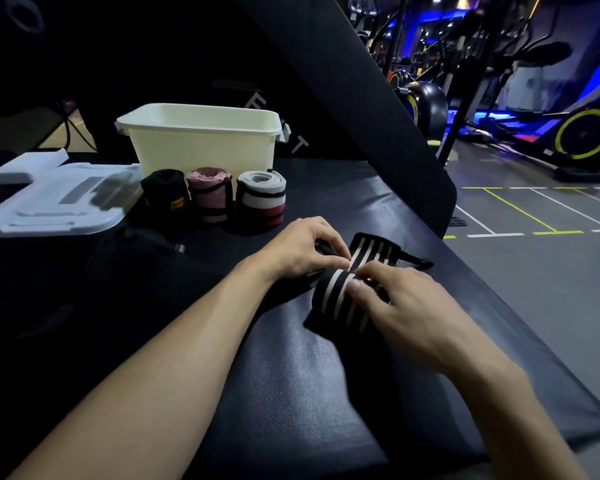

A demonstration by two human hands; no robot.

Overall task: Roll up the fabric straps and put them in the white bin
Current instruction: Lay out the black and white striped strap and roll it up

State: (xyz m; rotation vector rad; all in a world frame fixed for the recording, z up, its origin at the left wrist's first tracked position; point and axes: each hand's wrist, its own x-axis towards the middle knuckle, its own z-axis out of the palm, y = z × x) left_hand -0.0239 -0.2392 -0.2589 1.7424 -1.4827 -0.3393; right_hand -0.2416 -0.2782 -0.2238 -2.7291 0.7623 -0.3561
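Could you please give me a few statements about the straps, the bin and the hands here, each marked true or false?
1. Three rolled straps stand in front of the white bin: a black roll, a pink roll and a grey, white and red roll. True.
2. The rolled straps are already inside the bin. False: they stand on the black mat outside it.
3. Both the left hand and the right hand are on the black strap with pale stripes. True.
4. The striped strap is fully rolled. False: part of it lies flat beyond the hands.
5. The bin's lid is on the bin. False: it lies left of it.
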